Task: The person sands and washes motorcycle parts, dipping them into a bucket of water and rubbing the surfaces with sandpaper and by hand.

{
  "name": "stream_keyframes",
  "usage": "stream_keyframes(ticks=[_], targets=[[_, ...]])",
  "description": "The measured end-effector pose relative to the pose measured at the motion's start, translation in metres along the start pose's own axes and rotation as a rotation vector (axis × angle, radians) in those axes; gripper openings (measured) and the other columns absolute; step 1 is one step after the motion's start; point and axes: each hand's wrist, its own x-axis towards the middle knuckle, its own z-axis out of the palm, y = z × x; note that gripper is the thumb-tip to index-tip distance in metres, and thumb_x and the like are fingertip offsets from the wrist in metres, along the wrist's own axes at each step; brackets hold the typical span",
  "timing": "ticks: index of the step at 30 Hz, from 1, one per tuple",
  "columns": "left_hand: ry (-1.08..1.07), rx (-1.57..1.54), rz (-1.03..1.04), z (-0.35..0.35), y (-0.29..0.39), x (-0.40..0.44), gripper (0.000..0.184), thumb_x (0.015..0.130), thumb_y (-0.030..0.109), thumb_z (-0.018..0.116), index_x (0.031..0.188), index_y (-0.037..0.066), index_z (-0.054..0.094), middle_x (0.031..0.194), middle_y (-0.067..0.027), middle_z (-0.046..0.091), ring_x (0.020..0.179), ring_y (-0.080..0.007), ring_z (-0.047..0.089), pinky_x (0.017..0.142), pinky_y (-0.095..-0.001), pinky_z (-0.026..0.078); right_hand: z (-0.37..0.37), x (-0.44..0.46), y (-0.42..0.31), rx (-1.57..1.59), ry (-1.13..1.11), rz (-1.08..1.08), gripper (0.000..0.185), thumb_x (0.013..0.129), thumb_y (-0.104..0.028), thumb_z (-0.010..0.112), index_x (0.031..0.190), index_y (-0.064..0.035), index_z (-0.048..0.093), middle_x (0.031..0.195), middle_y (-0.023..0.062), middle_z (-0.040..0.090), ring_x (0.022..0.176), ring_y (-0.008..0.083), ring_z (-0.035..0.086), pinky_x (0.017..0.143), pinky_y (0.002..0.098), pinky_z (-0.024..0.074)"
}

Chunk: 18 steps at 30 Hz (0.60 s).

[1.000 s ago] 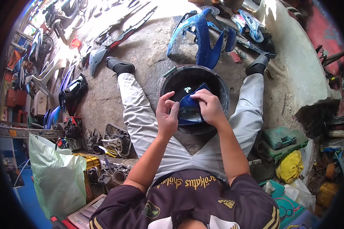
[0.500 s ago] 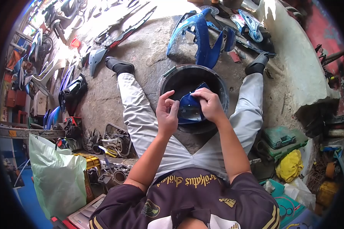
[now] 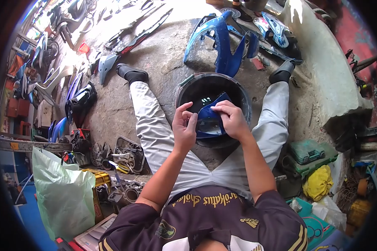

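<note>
Above the mouth of a black bucket [image 3: 191, 94], between my legs, a blue plastic panel [image 3: 206, 113] with an opening in its lower part is held in both hands. My left hand [image 3: 184, 126] grips its left edge, thumb against the panel and forefinger raised and bent. At the upper right of the panel, my right hand [image 3: 231, 120] is closed, thumb and fingertips pressed to the surface. Whether those fingertips also hold something small cannot be made out. Bright spots glint inside the bucket behind the panel.
Beyond the bucket lies a large blue motorcycle fairing [image 3: 225, 46] on the concrete floor. Metal engine parts [image 3: 127, 152] and a pale green plastic bag [image 3: 63, 192] are at left. A green tool case [image 3: 310, 152] and a yellow bag [image 3: 318, 183] sit at right.
My right fingertips have shifted slightly on the panel, and its upper corner shows more. Bright spots now appear in the bucket. My left hand stays nearly in place.
</note>
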Motion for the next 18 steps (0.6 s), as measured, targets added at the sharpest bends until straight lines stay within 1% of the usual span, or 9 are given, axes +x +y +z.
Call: stream_keyframes(ticks=[1,4,5,8,9,12,13,17,18], targets=[[0.008,-0.003,-0.002,-0.001,-0.001,-0.002,0.040,0.105,0.002,0.065,0.144,0.005,0.058,0.084,0.0065,0.055,0.076,-0.0003,0.046,0.067,-0.0180,0.034,-0.002,-0.002,-0.018,0.097,-0.025,0.002,0.025,0.099,0.010,0.058,0.111,0.0041,0.079,0.111,0.0145,0.075,0.105,0.0255,0.073,0.099,0.0325,0.0545],[0.021,-0.026,0.005,0.001,-0.004,0.002,0.040,0.104,0.001,0.066,0.144,0.005,0.058,0.082,0.0062,0.055,0.072,0.0005,0.045,0.062,-0.0176,0.034,-0.001,-0.003,-0.009,0.134,0.003,-0.011,0.026,0.098,0.010,0.056,0.109,0.0044,0.078,0.111,0.0151,0.075,0.106,0.0261,0.073,0.100,0.0330,0.0546],[0.024,-0.034,0.009,0.002,-0.004,0.004,0.040,0.104,0.001,0.066,0.143,0.005,0.058,0.082,0.0063,0.055,0.071,0.0005,0.045,0.062,-0.0177,0.034,0.002,-0.001,0.008,0.078,0.036,0.007,0.026,0.097,0.012,0.056,0.108,0.0045,0.078,0.110,0.0157,0.075,0.107,0.0268,0.073,0.100,0.0335,0.0547],[0.019,-0.008,0.016,0.001,-0.003,0.004,0.040,0.105,0.001,0.066,0.143,0.005,0.058,0.082,0.0063,0.055,0.071,0.0006,0.045,0.062,-0.0178,0.034,0.004,0.003,0.038,-0.004,0.042,0.024,0.027,0.096,0.012,0.055,0.107,0.0043,0.078,0.110,0.0155,0.075,0.106,0.0272,0.073,0.100,0.0341,0.0548],[0.016,0.009,0.019,0.000,-0.003,0.004,0.040,0.105,0.001,0.066,0.143,0.005,0.058,0.083,0.0063,0.055,0.071,0.0006,0.045,0.062,-0.0177,0.034,0.002,0.004,0.024,-0.087,0.020,0.007,0.028,0.095,0.012,0.055,0.107,0.0041,0.079,0.109,0.0156,0.075,0.106,0.0271,0.073,0.099,0.0347,0.0552],[0.013,-0.017,-0.016,-0.001,-0.001,-0.002,0.040,0.104,0.001,0.064,0.143,0.004,0.058,0.085,0.0067,0.056,0.078,-0.0004,0.047,0.071,-0.0176,0.035,0.004,0.001,-0.022,0.148,0.014,-0.032,0.028,0.093,0.011,0.055,0.106,0.0043,0.078,0.107,0.0174,0.076,0.103,0.0305,0.074,0.096,0.0367,0.0571],[0.016,-0.024,-0.018,0.001,-0.001,-0.001,0.040,0.104,0.001,0.065,0.143,0.004,0.058,0.085,0.0067,0.056,0.078,-0.0004,0.047,0.071,-0.0177,0.035,0.005,0.001,-0.022,0.147,0.024,-0.037,0.028,0.093,0.012,0.054,0.106,0.0043,0.078,0.107,0.0172,0.076,0.103,0.0293,0.075,0.096,0.0362,0.0570],[0.016,-0.058,-0.020,0.002,-0.001,0.004,0.040,0.104,0.000,0.065,0.144,0.004,0.058,0.086,0.0066,0.056,0.079,-0.0004,0.048,0.071,-0.0177,0.036,0.012,0.007,0.042,0.075,0.094,0.033,0.030,0.092,0.011,0.054,0.107,0.0037,0.078,0.108,0.0183,0.076,0.104,0.0308,0.075,0.096,0.0359,0.0571],[0.012,-0.068,-0.022,0.002,-0.001,0.004,0.040,0.104,0.000,0.065,0.144,0.004,0.058,0.086,0.0066,0.056,0.079,-0.0003,0.048,0.072,-0.0176,0.036,0.012,0.008,0.036,0.048,0.079,0.012,0.030,0.092,0.011,0.054,0.107,0.0037,0.078,0.108,0.0183,0.076,0.104,0.0310,0.075,0.096,0.0361,0.0571]])
